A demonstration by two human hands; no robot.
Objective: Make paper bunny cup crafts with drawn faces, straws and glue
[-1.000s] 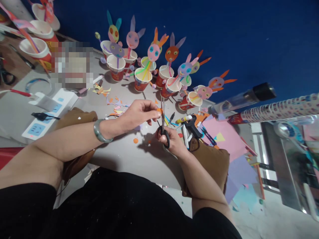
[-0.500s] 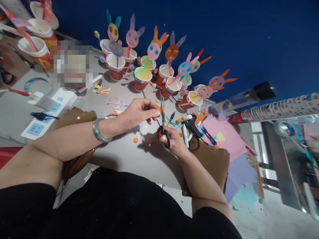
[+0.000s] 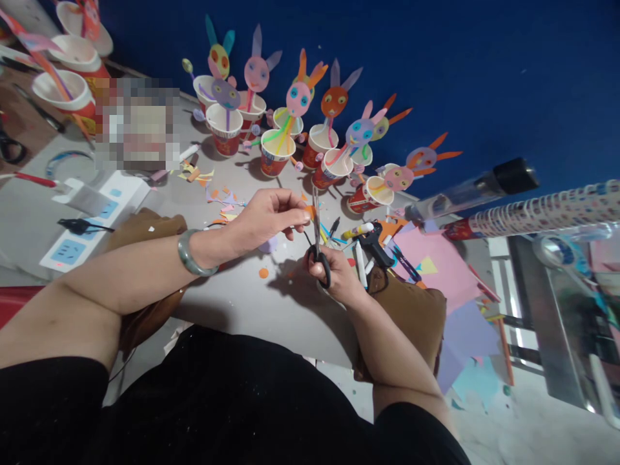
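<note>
My left hand (image 3: pixel 272 219) pinches a small piece of orange paper (image 3: pixel 310 211) between thumb and fingers, right beside the scissor blades. The black-handled scissors (image 3: pixel 317 236) point away from me, held by my right hand (image 3: pixel 339 274) with fingers in the loops. Below the hands, an orange paper disc (image 3: pixel 263 273) lies on the grey table (image 3: pixel 271 316). A purple paper piece (image 3: pixel 269 244) is partly hidden under my left hand. Coloured paper scraps (image 3: pixel 225 205) are scattered beyond my left wrist.
Paper cups with rabbit-faced figures (image 3: pixel 274 155) line the blue wall. A glue gun (image 3: pixel 375 244), markers (image 3: pixel 361 261) and pink paper (image 3: pixel 450 265) lie to the right, near a long stack of cups (image 3: pixel 537 213). A power strip (image 3: pixel 97 219) is at left; brown cushions (image 3: pixel 407 323) flank both forearms.
My left hand has shifted very slightly left, and a bit more of the orange paper shows beside the blades. The right hand and scissors stay in almost the same place.
</note>
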